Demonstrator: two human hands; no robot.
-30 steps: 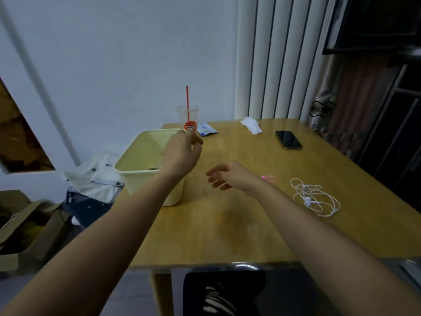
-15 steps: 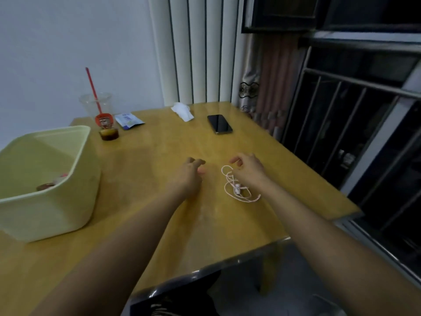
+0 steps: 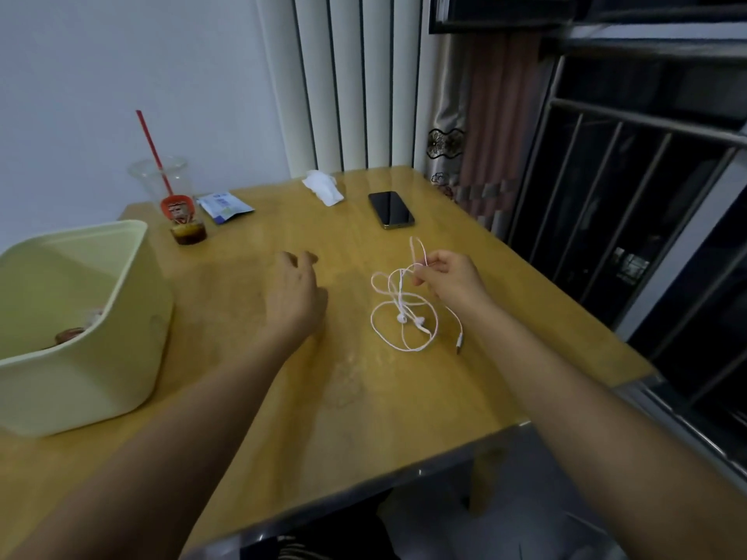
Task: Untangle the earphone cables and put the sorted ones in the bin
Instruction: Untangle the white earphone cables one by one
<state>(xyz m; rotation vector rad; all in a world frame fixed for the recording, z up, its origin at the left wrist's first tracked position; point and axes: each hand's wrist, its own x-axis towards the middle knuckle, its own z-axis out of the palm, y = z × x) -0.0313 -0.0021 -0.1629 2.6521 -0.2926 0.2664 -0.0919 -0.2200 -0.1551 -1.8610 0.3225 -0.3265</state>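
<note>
We see right hand [image 3: 448,280] pinching the white earphone cable [image 3: 402,318]; left hand [image 3: 295,293] at its 9 o'clock, fingers relaxed, holding nothing.

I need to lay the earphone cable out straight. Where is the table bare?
Barest: the near table between the bin and the front edge. Also between left hand and cup. Crowded: the far edge, with cup, packet, tissue, phone; and by the right hand, which pinches the earphone cable.
</note>
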